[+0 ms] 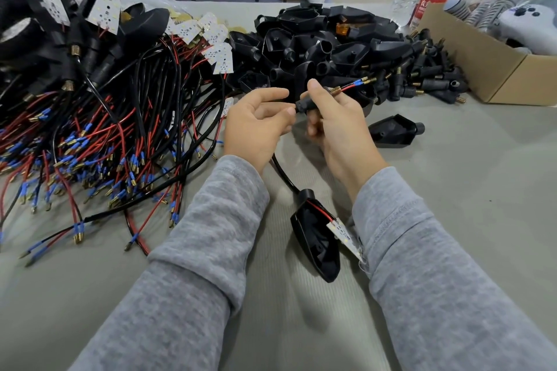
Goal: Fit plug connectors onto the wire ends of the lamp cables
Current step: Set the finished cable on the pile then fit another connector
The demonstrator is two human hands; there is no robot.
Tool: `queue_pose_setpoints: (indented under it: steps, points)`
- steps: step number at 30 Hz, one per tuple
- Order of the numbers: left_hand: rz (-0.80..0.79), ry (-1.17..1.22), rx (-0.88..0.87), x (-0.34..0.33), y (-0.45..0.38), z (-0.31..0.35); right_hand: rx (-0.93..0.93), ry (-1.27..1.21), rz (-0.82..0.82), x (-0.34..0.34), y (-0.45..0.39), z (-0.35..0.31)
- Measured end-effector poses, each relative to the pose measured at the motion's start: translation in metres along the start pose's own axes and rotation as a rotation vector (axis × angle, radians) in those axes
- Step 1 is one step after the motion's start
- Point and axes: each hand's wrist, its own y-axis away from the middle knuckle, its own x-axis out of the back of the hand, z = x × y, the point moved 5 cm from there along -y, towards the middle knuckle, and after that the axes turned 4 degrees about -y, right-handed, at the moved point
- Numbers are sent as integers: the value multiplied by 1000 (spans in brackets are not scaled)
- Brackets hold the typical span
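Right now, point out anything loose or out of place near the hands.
One black lamp housing lies alone on the table, apart from the pile. The LED board hangs out of the housing by the right sleeve.

Both hands meet above the table, left hand [259, 123] loosely cupped, right hand [334, 117] curled.

A single wide-angle head-worn camera looks forward and down, close over the person's forearms, onto a grey table [452, 220]; the room's floor shows beyond its far edge.
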Motion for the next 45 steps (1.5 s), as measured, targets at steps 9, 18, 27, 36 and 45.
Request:
queue_pose_setpoints:
  steps: [9,18,27,36,45]
  points:
    - [-50,-104,178,-7,-1,-7,-44,-388,65,2,-5,-1]
    - [-180,-129,20,-11,-1,-3,12,-89,22,6,-3,-1]
    - [-184,-79,8,-11,-1,-3,-24,-78,-5,4,-3,1]
    - [-166,53,63,-12,0,-5,-2,-68,-133,-5,2,-2]
    - [-69,15,114,-10,0,-7,47,157,-143,-8,4,0]
